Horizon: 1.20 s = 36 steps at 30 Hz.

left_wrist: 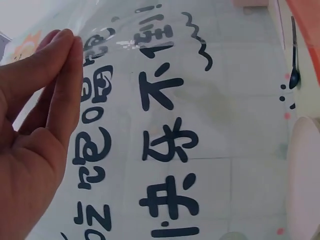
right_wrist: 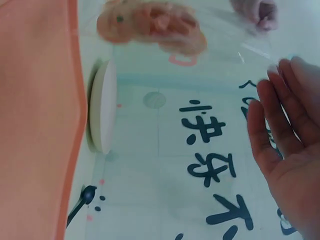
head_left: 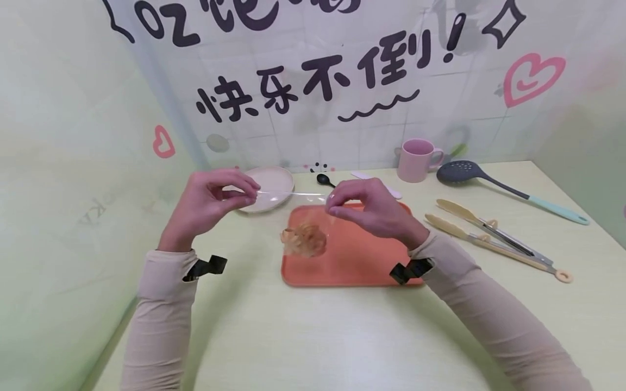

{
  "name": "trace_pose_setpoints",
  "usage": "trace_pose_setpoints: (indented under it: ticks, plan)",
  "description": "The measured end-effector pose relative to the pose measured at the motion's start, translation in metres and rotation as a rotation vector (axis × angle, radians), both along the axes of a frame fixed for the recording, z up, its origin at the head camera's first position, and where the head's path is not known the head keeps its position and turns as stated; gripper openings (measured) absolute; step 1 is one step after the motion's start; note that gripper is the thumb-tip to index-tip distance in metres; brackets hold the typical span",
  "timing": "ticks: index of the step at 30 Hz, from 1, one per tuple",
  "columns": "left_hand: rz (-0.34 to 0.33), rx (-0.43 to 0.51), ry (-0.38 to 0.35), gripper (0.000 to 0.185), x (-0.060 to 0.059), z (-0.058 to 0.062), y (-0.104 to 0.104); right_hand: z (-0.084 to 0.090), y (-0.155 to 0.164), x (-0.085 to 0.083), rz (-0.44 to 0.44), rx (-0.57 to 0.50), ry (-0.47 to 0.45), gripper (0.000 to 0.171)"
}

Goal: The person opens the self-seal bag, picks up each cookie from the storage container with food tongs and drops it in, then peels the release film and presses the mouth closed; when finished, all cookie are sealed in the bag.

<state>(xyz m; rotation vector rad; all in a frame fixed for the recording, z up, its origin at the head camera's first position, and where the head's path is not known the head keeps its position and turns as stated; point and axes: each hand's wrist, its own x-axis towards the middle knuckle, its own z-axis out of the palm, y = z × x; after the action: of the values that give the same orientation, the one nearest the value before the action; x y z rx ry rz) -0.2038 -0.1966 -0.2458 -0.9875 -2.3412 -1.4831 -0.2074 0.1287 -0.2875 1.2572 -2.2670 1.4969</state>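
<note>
Both hands are raised above the table, each pinching one top corner of a clear bag (head_left: 303,217). The left hand (head_left: 210,203) nips its corner between thumb and fingertips, and the right hand (head_left: 367,209) does the same, so the top edge runs taut between them as a thin bright line. Judgement: the two-corner pinch keeps the film spread and lets the weight hang in the middle. The contents (head_left: 304,240), pale brown and crumpled, sag in the bag below and between the hands, over the near-left part of the orange tray (head_left: 362,260); I cannot tell whether the bag touches the tray. A plate (head_left: 274,182) lies just beyond the left hand; a black spoon (head_left: 324,180) lies beyond the gap between the hands; a pink mug (head_left: 417,159), a skimmer (head_left: 508,190) and tongs (head_left: 494,233) lie to the right of the right hand. The head view alone gives this layout and both pinches. The left wrist view shows the fingers (left_wrist: 65,85) pressed together on film that is nearly invisible apart from glare. The right wrist view shows the contents (right_wrist: 152,25) from beneath, with the plate (right_wrist: 102,112) edge-on.
</note>
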Motion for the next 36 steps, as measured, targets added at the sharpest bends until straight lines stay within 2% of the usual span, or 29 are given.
trace_pose_setpoints:
  ticks: [3, 7, 12, 16, 19, 21, 25, 28, 30, 36]
  plan:
    - [-0.06, 0.094, -0.081, 0.015, -0.01, -0.012, -0.006, 0.008, -0.009, 0.003, -0.048, -0.048, 0.018, 0.009]
    - [-0.113, 0.151, -0.131, 0.015, -0.018, -0.028, -0.004, 0.016, -0.019, 0.009, -0.062, -0.15, 0.021, 0.008]
    - [-0.129, 0.16, -0.203, 0.013, -0.023, -0.045, 0.007, 0.019, -0.029, 0.01, -0.055, -0.257, 0.014, 0.004]
    - [-0.121, 0.205, -0.273, 0.015, -0.024, -0.057, 0.01, 0.02, -0.035, 0.011, -0.059, -0.264, -0.001, 0.003]
    - [-0.148, 0.261, -0.316, 0.022, -0.025, -0.066, 0.009, 0.021, -0.038, 0.012, -0.046, -0.267, -0.003, 0.003]
    - [-0.197, 0.328, -0.343, 0.028, -0.027, -0.072, 0.009, 0.023, -0.039, 0.012, -0.038, -0.277, 0.003, 0.003]
    - [-0.335, 0.427, -0.372, 0.038, -0.028, -0.083, 0.011, 0.024, -0.043, 0.014, -0.024, -0.33, 0.012, 0.005]
    - [-0.386, 0.42, -0.376, 0.041, -0.028, -0.087, 0.012, 0.026, -0.046, 0.014, -0.014, -0.377, 0.012, 0.005]
    - [-0.352, 0.385, -0.374, 0.041, -0.027, -0.087, 0.011, 0.027, -0.049, 0.015, -0.02, -0.401, 0.006, 0.004]
    - [-0.149, 0.306, -0.398, 0.032, -0.02, -0.08, 0.005, 0.021, -0.053, 0.01, -0.122, -0.423, 0.009, 0.008]
